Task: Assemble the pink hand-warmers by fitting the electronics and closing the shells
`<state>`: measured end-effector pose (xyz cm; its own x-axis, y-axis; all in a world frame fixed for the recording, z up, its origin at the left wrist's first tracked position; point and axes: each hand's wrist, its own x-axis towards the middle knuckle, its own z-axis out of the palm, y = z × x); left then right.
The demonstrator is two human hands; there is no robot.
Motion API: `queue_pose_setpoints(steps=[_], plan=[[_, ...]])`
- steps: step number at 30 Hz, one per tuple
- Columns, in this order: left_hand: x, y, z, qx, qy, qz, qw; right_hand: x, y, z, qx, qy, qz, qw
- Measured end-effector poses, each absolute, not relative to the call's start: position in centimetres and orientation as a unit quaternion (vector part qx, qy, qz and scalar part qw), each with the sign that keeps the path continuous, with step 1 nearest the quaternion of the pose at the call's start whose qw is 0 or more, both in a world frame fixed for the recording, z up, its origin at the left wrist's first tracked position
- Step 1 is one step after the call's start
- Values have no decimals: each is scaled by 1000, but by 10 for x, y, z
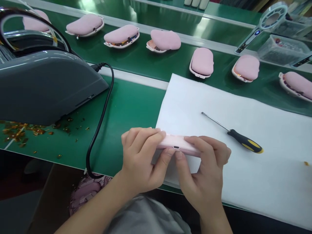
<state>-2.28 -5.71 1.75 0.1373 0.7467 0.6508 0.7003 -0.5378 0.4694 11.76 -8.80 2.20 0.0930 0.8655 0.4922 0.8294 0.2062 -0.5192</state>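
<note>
Between my two hands is a pink plastic device casing [179,142], held edge-on above the near side of a white sheet [243,175]. A small dark port shows in the middle of its edge facing me. My left hand [143,156] grips its left end, fingers on top and thumb below. The right end is in my right hand [203,162], closed the same way, thumb under the port. To the right on the sheet lies a flat-tipped screwdriver [243,140] with a black and yellow handle. The casing's underside is hidden.
Several pink casings [201,61], some partly open, line the green belt [117,61] behind. A grey machine [48,84] with a black cable [104,113] stands left, beside amber tape scraps [21,131]. A handheld fan [263,29] and clear bin [282,50] are at back right.
</note>
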Motion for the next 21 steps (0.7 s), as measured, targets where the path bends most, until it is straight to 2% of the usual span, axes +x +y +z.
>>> queue_pose_setpoints(steps=[14, 21], plan=[[-21, -49, 17, 756, 487, 437, -8, 116, -72, 8, -595, -662, -123, 438], [-17, -42, 19, 745, 493, 449, -11, 112, -67, 11, -616, -639, -96, 451]])
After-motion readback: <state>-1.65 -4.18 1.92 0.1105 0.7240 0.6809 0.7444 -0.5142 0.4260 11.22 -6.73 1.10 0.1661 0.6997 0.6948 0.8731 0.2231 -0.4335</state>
